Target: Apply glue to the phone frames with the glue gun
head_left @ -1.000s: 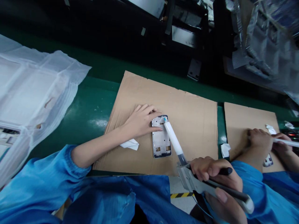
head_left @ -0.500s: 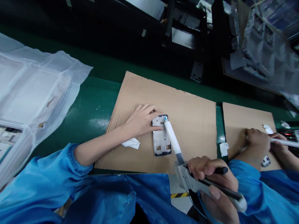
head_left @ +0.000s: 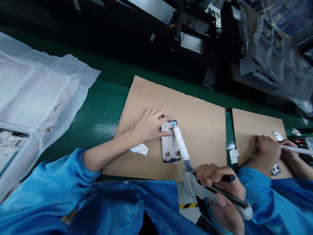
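A silver phone frame (head_left: 169,147) with a dark rim lies flat on the cardboard sheet (head_left: 202,130). My left hand (head_left: 152,125) holds its upper left part, thumb on the inner face and fingers at the top edge. In my right hand (head_left: 223,182) is a glue gun (head_left: 195,187), its handle wrapped by my fingers. The gun's white syringe (head_left: 181,143) slants up and left, and its blue tip sits at the frame's upper right corner. Whether the tip touches the frame I cannot tell. A folded white wipe (head_left: 140,149) lies below my left wrist.
A translucent wrapped tray (head_left: 44,88) occupies the left of the green table (head_left: 105,107). At right, another person's hands (head_left: 270,148) work over a second cardboard sheet (head_left: 254,120). A dark phone part (head_left: 209,78) lies behind my cardboard, near black shelving. White scraps (head_left: 234,156) lie between the sheets.
The camera view has shifted slightly. My left hand stays on the phone frame, and the glue gun's tip remains near the same upper right corner.
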A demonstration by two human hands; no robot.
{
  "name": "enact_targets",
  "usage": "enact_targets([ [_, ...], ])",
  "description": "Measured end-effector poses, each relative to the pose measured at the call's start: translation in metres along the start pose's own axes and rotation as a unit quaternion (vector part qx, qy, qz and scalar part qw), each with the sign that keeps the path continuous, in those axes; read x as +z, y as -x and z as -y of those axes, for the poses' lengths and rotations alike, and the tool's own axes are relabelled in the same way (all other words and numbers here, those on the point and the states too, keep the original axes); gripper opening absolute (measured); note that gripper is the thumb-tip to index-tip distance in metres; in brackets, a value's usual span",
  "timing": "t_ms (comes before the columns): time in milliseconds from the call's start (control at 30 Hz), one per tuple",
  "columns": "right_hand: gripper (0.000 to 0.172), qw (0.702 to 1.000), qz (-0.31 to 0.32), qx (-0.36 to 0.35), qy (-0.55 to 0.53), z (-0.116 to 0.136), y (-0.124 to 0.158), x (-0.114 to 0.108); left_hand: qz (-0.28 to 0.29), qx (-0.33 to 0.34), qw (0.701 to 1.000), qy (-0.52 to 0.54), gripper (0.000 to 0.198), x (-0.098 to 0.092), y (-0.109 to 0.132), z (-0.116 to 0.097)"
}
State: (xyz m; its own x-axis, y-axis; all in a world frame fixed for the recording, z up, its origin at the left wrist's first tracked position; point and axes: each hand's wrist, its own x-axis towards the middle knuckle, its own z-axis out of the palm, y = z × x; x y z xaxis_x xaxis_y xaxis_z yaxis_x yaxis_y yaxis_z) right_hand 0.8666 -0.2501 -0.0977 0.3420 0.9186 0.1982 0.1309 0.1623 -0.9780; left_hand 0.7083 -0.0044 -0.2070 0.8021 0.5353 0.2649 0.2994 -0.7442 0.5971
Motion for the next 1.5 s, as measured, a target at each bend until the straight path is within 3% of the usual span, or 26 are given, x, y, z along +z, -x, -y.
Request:
enact_targets([
  [600,0.018,1.000,0.005,-0.022,0.014,-0.001,0.001,0.002,-0.002,0.000,1.000,-0.002,0.055,0.001,0.000,0.000],
  [1000,0.015,0.999,0.049,-0.007,0.011,0.007,0.000,-0.002,0.002,-0.005,1.000,-0.008,0.052,0.001,0.000,-0.001],
  [1500,0.015,0.999,0.045,-0.011,0.008,0.006,0.001,-0.003,0.012,-0.011,1.000,-0.012,0.053,-0.001,0.000,-0.003],
])
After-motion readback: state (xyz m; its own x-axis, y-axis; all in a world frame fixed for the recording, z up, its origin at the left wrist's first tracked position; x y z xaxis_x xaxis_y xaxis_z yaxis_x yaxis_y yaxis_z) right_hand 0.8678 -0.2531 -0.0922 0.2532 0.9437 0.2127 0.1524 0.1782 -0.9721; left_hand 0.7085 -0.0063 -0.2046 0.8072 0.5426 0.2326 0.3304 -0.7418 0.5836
